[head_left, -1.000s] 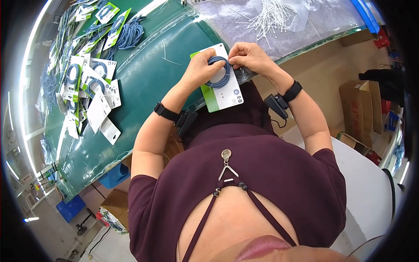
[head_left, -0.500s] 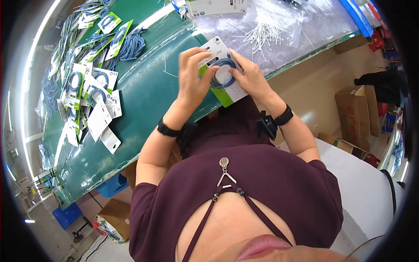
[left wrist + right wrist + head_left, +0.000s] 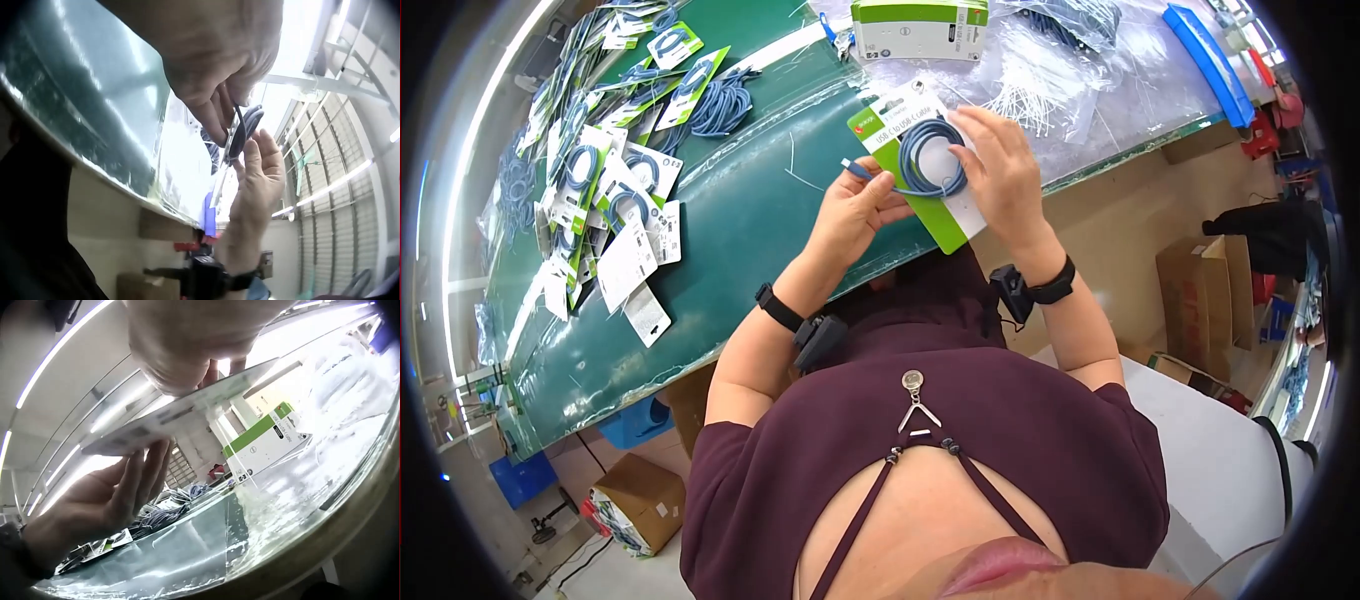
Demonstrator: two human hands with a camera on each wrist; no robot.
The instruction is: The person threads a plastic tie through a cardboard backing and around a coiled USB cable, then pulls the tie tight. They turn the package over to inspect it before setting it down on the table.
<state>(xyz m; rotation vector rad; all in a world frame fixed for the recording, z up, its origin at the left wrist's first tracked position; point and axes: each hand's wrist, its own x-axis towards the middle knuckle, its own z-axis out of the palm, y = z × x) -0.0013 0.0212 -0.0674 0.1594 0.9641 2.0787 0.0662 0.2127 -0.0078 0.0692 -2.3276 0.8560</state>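
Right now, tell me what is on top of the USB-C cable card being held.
A coiled blue cable lies on the card, and the right hand overlaps its right edge. Any print beneath the coil or hand is covered.

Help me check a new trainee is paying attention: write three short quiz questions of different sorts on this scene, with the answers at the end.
1. True or false: the coiled cable at the card is red.

2. Multiple choice: what does the person's left hand pinch?
A) A pair of scissors
B) The cable end
C) A roll of tape

3. Fill in the blank: the heap of carded cables lies toward the person's ____ side of the table.

Key: 1. False; 2. B; 3. left
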